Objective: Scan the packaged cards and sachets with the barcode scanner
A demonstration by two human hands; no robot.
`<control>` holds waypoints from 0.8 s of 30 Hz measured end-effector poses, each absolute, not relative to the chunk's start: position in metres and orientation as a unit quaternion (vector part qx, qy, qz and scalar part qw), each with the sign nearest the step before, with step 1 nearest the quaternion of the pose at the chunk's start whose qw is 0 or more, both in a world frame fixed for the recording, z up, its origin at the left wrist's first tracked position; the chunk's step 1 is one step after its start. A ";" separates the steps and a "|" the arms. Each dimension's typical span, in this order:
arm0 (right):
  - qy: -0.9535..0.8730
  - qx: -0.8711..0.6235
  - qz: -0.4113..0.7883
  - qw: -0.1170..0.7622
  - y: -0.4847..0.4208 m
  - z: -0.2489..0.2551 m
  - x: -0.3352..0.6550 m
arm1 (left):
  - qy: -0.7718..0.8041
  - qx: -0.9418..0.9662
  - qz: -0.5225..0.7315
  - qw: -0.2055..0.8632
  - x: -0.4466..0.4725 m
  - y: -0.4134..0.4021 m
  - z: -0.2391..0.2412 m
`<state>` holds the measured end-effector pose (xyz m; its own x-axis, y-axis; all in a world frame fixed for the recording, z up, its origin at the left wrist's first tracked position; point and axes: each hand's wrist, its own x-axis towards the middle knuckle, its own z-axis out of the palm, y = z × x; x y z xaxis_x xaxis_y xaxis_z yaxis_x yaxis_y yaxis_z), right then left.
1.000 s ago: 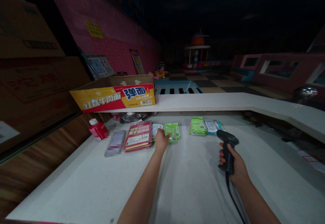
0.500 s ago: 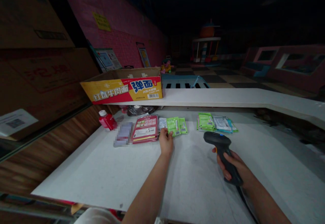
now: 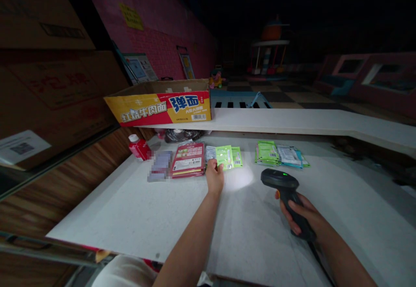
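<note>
Green packets (image 3: 228,157) lie at the centre of the frame on the white worktop (image 3: 130,217), lit by a bright patch of light just below them. The cardboard noodle box (image 3: 162,105) sits on the raised ledge, upper left of centre. A red booklet (image 3: 189,160) lies left of the packets, a second packet pile (image 3: 281,155) to their right, and a red bottle (image 3: 138,147) further left. The right hand (image 3: 302,220) is closed around the handle of the black barcode scanner (image 3: 284,191), lower right. The left hand (image 3: 215,175) pinches the edge of the green packets, fingers curled.
</note>
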<state>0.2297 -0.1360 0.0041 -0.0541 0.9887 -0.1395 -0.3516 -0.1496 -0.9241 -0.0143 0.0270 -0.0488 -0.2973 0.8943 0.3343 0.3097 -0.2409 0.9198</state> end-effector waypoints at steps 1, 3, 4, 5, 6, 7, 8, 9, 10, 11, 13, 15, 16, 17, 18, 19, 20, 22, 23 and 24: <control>-0.369 -0.431 0.623 0.538 -0.136 0.004 0.230 | 0.551 0.532 0.584 0.267 -0.014 0.027 -0.050; -0.366 -0.433 0.622 0.540 -0.135 0.004 0.230 | 0.534 0.525 0.595 0.292 -0.013 0.027 -0.051; -0.364 -0.433 0.622 0.542 -0.135 0.003 0.230 | 0.529 0.523 0.597 0.300 -0.013 0.027 -0.052; -0.363 -0.432 0.621 0.544 -0.134 0.003 0.230 | 0.526 0.521 0.599 0.306 -0.013 0.027 -0.053; -0.362 -0.431 0.621 0.546 -0.134 0.003 0.231 | 0.525 0.519 0.600 0.309 -0.013 0.028 -0.053; -0.361 -0.429 0.622 0.547 -0.133 0.002 0.231 | 0.523 0.518 0.601 0.312 -0.014 0.028 -0.053; -0.360 -0.426 0.623 0.549 -0.132 0.002 0.232 | 0.521 0.516 0.602 0.315 -0.014 0.028 -0.053; -0.360 -0.423 0.623 0.551 -0.131 0.001 0.233 | 0.519 0.516 0.603 0.318 -0.014 0.028 -0.052; -0.359 -0.420 0.621 0.555 -0.130 0.000 0.234 | 0.517 0.515 0.604 0.322 -0.014 0.028 -0.052; -0.358 -0.416 0.619 0.561 -0.128 -0.001 0.235 | 0.513 0.513 0.606 0.328 -0.014 0.028 -0.052; -0.348 -0.411 0.612 0.579 -0.124 -0.005 0.239 | 0.504 0.507 0.610 0.340 -0.014 0.028 -0.051; -0.330 -0.408 0.603 0.601 -0.118 -0.009 0.243 | 0.497 0.499 0.617 0.353 -0.013 0.028 -0.049; -0.316 -0.409 0.594 0.616 -0.115 -0.011 0.245 | 0.492 0.495 0.620 0.358 -0.013 0.028 -0.048; -0.300 -0.412 0.584 0.632 -0.113 -0.013 0.248 | 0.487 0.494 0.622 0.362 -0.014 0.027 -0.047; -0.281 -0.416 0.572 0.648 -0.111 -0.014 0.250 | 0.484 0.495 0.624 0.362 -0.014 0.027 -0.045; -0.263 -0.419 0.558 0.666 -0.109 -0.015 0.253 | 0.481 0.500 0.625 0.358 -0.014 0.026 -0.044; -0.246 -0.420 0.544 0.684 -0.107 -0.015 0.255 | 0.479 0.507 0.625 0.350 -0.013 0.026 -0.042; -0.216 -0.414 0.521 0.715 -0.105 -0.015 0.259 | 0.475 0.520 0.624 0.339 -0.010 0.024 -0.038; -0.204 -0.410 0.513 0.726 -0.105 -0.015 0.261 | 0.471 0.522 0.623 0.343 -0.007 0.023 -0.036; -0.193 -0.406 0.509 0.734 -0.105 -0.015 0.262 | 0.463 0.520 0.623 0.357 -0.003 0.022 -0.034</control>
<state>0.2617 -0.1047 -0.0149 0.4081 0.9037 -0.1297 -0.5899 0.1526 -0.7929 -0.0032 0.0220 -0.0341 -0.2047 0.9263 0.3164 0.0371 -0.3156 0.9482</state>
